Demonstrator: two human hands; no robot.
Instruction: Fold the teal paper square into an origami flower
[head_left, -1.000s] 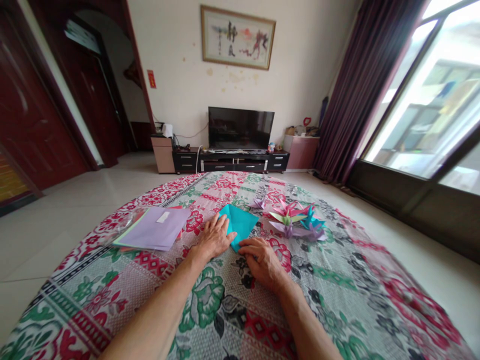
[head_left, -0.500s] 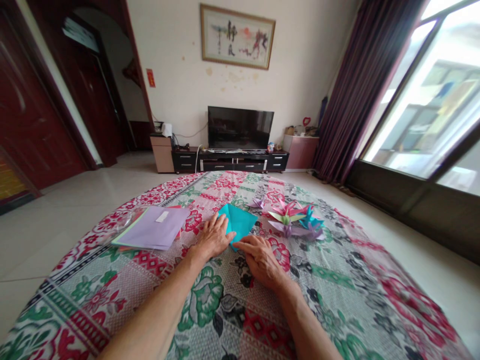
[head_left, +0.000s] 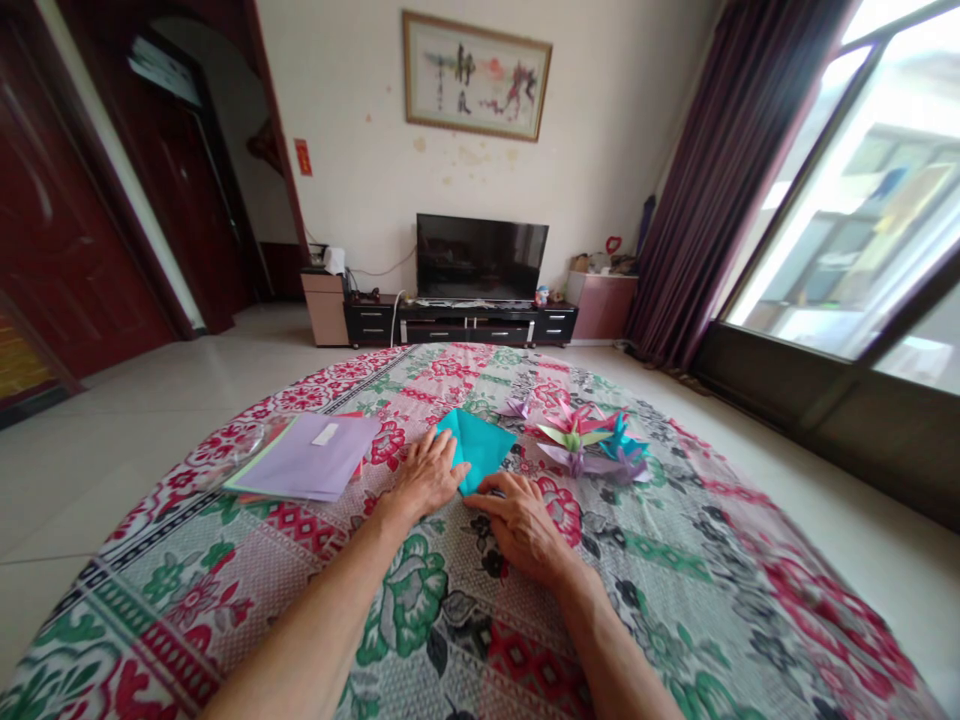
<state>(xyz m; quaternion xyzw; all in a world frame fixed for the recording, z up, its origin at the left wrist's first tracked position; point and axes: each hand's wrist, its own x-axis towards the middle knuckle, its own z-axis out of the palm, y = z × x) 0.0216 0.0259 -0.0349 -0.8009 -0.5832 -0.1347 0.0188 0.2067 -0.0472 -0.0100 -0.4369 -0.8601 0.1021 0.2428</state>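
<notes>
A turquoise sheet of origami paper [head_left: 484, 445], folded into a kite-like diamond, lies on the patterned tablecloth in front of me. My left hand [head_left: 431, 470] rests flat across its left edge, fingers spread, with the thumb on the paper. At the bottom corner of the sheet is my right hand [head_left: 517, 515], fingers bent and drawn together, their tips on the corner. Right of the hands stands a group of folded paper cranes in pink, green [head_left: 574, 438], blue [head_left: 621, 437] and purple [head_left: 577, 462].
To the left lies a stack of coloured paper, a purple sheet [head_left: 307, 460] on top with a small white piece on it. A lone purple crane [head_left: 517, 407] sits farther back. The floral tablecloth [head_left: 660, 600] covers a round table. Beyond stands a television [head_left: 481, 258].
My right fingertips have shifted very slightly left and down at the paper's bottom corner. The left hand and the paper stay where they were.
</notes>
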